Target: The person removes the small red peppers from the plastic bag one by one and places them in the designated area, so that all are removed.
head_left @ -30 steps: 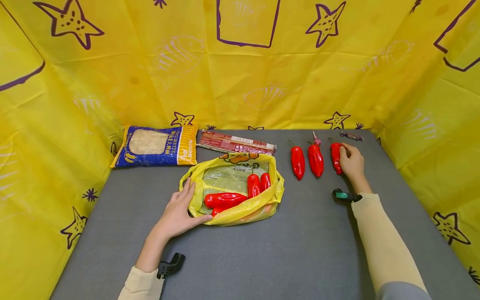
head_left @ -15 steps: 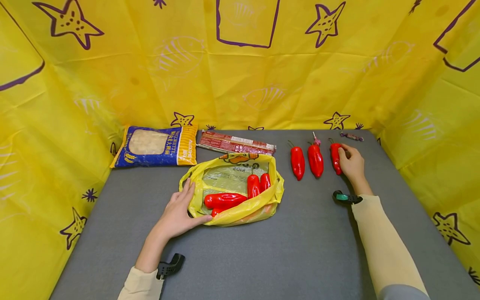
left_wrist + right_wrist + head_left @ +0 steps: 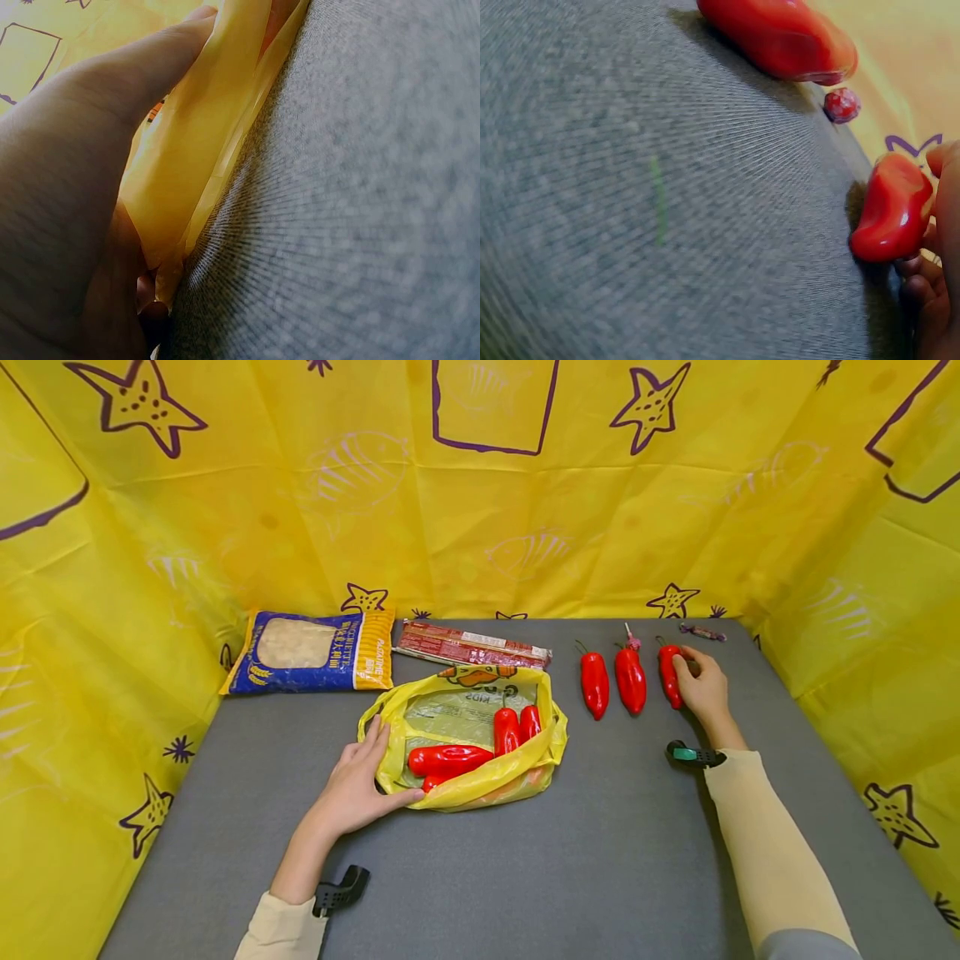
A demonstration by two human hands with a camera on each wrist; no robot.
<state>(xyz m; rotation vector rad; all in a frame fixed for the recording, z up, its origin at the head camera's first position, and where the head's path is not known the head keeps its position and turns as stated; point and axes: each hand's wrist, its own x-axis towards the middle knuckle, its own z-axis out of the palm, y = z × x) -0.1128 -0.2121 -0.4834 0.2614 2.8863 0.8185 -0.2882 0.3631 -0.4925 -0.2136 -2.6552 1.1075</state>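
At the upper right, the right hand (image 3: 703, 687) curls around the glossy red plastic pepper (image 3: 670, 675): likely light, stiff, slippery, best gripped mid-body. The left hand (image 3: 356, 787) pinches the thin yellow plastic bag (image 3: 480, 789) at centre.

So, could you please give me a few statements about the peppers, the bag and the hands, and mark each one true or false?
1. The right hand grips the rightmost pepper of the row on the grey mat. True.
2. The yellow bag holds no peppers. False: several red peppers lie inside it.
3. The left hand holds the bag's edge, thumb along its near rim. True.
4. Five peppers lie loose on the mat outside the bag. False: three do, in a row to the right of the bag.
5. The blue packet lies inside the bag. False: it lies on the mat behind the bag, to the left, beside a long red packet.
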